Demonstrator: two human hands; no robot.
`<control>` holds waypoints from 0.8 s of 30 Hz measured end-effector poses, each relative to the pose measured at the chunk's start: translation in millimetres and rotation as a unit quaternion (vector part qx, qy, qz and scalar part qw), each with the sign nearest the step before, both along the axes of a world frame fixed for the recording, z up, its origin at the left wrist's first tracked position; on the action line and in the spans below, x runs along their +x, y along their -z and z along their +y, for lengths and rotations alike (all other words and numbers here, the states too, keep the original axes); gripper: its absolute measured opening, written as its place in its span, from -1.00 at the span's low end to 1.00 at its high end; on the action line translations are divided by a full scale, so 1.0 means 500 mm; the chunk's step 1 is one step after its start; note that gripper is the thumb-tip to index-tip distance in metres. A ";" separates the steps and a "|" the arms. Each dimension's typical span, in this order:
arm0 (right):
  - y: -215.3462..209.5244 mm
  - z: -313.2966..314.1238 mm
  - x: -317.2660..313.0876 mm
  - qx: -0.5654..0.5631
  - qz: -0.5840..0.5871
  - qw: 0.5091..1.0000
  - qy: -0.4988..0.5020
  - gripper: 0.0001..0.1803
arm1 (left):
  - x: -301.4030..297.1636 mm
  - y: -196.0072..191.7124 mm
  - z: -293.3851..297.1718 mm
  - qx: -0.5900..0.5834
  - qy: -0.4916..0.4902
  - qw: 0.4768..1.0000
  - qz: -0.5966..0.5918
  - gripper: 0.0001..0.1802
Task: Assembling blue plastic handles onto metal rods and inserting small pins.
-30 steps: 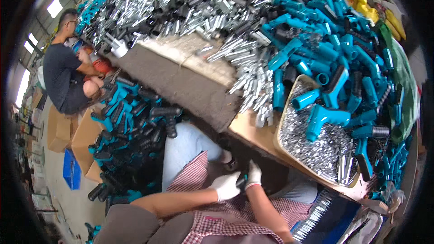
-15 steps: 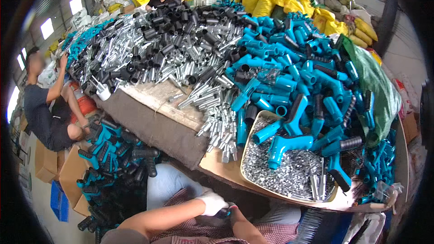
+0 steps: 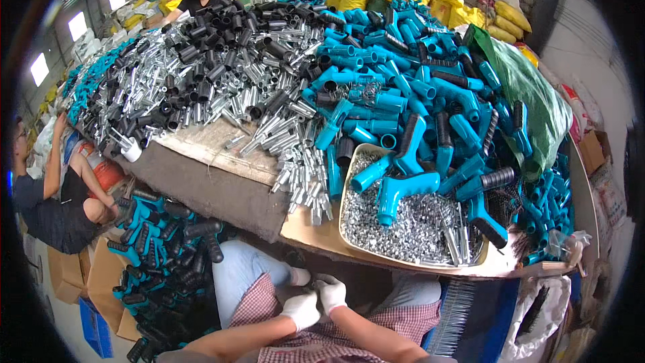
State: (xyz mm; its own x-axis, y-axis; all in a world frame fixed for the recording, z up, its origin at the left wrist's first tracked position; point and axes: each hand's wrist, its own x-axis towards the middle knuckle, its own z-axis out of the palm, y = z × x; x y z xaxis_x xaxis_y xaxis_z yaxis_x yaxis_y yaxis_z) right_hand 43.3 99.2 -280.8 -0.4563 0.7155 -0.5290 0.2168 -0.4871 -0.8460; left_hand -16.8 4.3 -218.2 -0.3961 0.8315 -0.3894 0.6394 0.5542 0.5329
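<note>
Both my hands wear white gloves and meet above my lap, close to the table's near edge. My left hand (image 3: 301,311) has its fingers closed, and my right hand (image 3: 331,294) is closed right beside it, fingertips nearly touching. Whatever lies between the fingers is too small or hidden to name. Beyond them on the table stands a cream tray (image 3: 349,238) of small shiny metal parts. A teal pistol-shaped housing (image 3: 403,191) lies across that tray, with several thin metal rods (image 3: 459,236) at its right side.
Teal and black housings (image 3: 430,94), metal tubes (image 3: 299,178) and black sleeves (image 3: 222,47) are heaped across the table. At my left, black-and-teal handles (image 3: 161,242) pile up beside cardboard boxes (image 3: 107,275). One person (image 3: 54,188) sits at left; another (image 3: 201,0) is behind the heap.
My right hand has come up into fuller view beside the left, which has shifted left. The black piece at my hands is no longer visible. The whole view has shifted slightly.
</note>
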 end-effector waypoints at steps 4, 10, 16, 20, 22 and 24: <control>0.059 -0.004 -0.006 0.096 0.009 0.993 0.063 -0.78 | 0.004 0.096 0.001 0.010 0.041 0.999 0.000 -0.66; -0.063 0.011 -0.009 0.033 -0.039 0.999 -0.011 -0.75 | -0.008 0.022 0.006 -0.032 0.009 0.999 -0.012 -0.64; 0.021 0.032 0.001 0.182 -0.114 0.976 -0.020 -0.77 | -0.003 0.040 0.047 -0.008 0.034 0.999 -0.025 -0.68; 0.007 0.037 0.013 0.028 -0.038 0.998 -0.035 -0.78 | -0.020 -0.030 0.035 -0.040 0.060 0.997 0.007 -0.69; -0.023 0.025 0.002 0.086 -0.035 0.995 -0.042 -0.78 | -0.029 0.003 0.030 -0.047 0.065 0.997 -0.009 -0.68; 0.004 0.014 0.005 0.113 -0.084 0.990 0.020 -0.78 | -0.002 0.010 0.042 -0.055 0.068 0.996 -0.004 -0.64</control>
State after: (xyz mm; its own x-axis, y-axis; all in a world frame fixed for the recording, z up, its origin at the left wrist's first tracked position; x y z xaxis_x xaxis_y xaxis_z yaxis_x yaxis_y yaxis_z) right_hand 46.1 106.1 -283.0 -0.3439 0.8397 -0.4202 0.3485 -0.3014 -0.8875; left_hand -17.8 25.3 -223.4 -0.2789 0.8295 -0.4840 0.7084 0.5179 0.4795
